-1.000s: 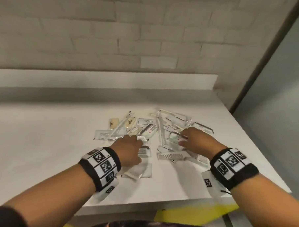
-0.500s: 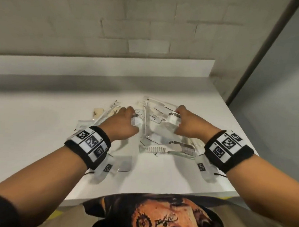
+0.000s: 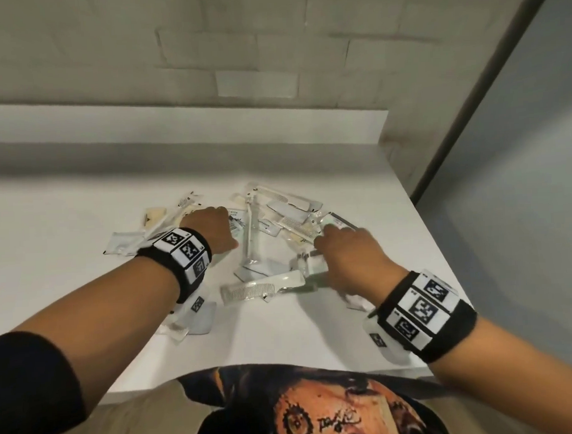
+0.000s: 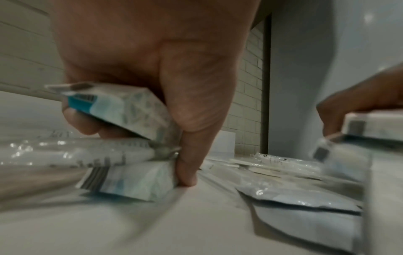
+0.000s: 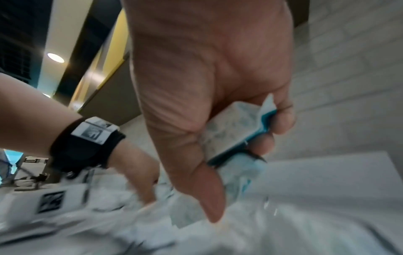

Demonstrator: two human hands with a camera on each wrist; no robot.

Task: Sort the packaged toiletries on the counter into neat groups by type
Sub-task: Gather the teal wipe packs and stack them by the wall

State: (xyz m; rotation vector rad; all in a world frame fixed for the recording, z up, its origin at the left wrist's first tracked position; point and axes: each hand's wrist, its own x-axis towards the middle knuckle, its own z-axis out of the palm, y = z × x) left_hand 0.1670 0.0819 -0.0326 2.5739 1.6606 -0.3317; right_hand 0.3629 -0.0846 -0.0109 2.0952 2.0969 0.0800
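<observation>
A jumble of packaged toiletries [image 3: 272, 237] lies on the white counter [image 3: 68, 292]: wrapped combs [image 3: 248, 292], a long wrapped toothbrush [image 3: 251, 231], sachets and small boxes. My left hand [image 3: 213, 230] is low at the pile's left side. In the left wrist view it [image 4: 135, 131] grips a small white-and-teal box [image 4: 122, 110], thumb tip down beside a second such box [image 4: 130, 182]. My right hand [image 3: 345, 250] is at the pile's right side. In the right wrist view it [image 5: 246, 165] grips another white-and-teal box [image 5: 237, 127], with a similar one [image 5: 244, 169] just beneath.
Flat sachets [image 3: 122, 245] lie left of the pile and a pouch [image 3: 200, 322] lies under my left wrist. A raised ledge [image 3: 175, 123] and tiled wall run along the back. The counter's right edge [image 3: 444, 259] is close to my right hand.
Each hand took a small box out of the pile and lifted it. Both hands have now dropped back low onto the pile, still holding their boxes.
</observation>
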